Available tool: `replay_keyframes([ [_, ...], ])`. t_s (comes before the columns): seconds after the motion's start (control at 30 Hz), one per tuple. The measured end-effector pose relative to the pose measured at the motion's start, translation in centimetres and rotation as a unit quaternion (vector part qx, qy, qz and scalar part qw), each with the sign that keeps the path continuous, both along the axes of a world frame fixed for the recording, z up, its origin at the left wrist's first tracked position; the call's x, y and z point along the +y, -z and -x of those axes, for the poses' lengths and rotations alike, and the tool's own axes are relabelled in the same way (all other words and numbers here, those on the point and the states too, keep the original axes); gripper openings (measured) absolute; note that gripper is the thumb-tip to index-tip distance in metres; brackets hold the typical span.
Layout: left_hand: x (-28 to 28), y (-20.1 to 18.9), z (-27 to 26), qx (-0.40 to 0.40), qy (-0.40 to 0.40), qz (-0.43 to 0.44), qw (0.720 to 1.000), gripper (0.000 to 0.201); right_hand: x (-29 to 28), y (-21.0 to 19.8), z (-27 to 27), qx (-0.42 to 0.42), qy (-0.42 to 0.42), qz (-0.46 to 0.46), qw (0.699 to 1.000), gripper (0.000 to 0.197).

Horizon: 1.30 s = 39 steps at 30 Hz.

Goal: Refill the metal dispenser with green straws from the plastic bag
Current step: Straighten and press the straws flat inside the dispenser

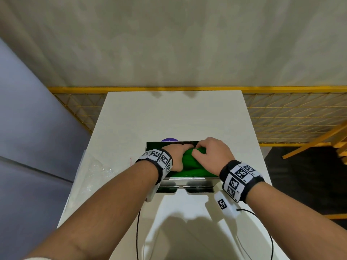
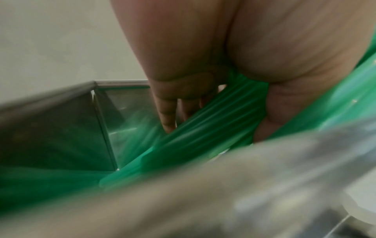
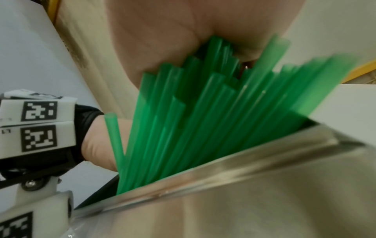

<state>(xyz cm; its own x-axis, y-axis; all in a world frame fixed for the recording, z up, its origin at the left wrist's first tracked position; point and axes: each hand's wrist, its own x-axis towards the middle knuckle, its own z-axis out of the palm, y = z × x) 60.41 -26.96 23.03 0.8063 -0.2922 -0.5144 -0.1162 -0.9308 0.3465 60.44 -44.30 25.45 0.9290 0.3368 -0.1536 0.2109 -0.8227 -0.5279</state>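
The open-topped metal dispenser (image 1: 191, 180) stands mid-table, packed with a bundle of green straws (image 1: 195, 171). Both hands reach into it from above. My left hand (image 1: 178, 152) grips the bundle's left part; in the left wrist view the straws (image 2: 213, 125) run between thumb and fingers, near the dispenser's inner wall (image 2: 61, 128). My right hand (image 1: 204, 151) curls over the bundle's top right. In the right wrist view the straws (image 3: 203, 120) fan upward out of the steel rim (image 3: 244, 185) into the palm. Both sets of fingertips are hidden by the straws.
A crumpled clear plastic bag (image 1: 93, 171) lies on the white table (image 1: 169, 117) left of the dispenser. A purple disc (image 1: 170, 139) peeks out behind it. Yellow wire fencing (image 1: 291, 117) runs beyond the table's far and right sides. Black cables (image 1: 138, 231) trail from the wrists.
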Motion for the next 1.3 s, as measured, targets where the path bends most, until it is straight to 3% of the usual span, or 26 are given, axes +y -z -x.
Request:
replay_keyframes([
  [0.37,0.1,-0.8,-0.4,0.002,0.001,-0.006,1.000,0.062,-0.3,0.6,0.5,-0.005,0.039,-0.194,0.980,0.005],
  [0.7,-0.4,-1.3,-0.8,-0.011,0.010,-0.015,1.000,0.043,-1.6,0.5,0.2,-0.043,-0.020,-0.106,0.993,0.026],
  [0.97,-0.1,-1.5,-0.1,-0.019,-0.002,-0.001,1.000,0.039,-1.8,0.4,0.5,-0.012,-0.035,-0.154,0.987,0.023],
  [1.3,-0.7,-2.6,-0.4,-0.050,-0.001,0.011,0.999,0.035,-2.1,0.1,0.2,-0.075,0.012,-0.243,0.967,0.009],
])
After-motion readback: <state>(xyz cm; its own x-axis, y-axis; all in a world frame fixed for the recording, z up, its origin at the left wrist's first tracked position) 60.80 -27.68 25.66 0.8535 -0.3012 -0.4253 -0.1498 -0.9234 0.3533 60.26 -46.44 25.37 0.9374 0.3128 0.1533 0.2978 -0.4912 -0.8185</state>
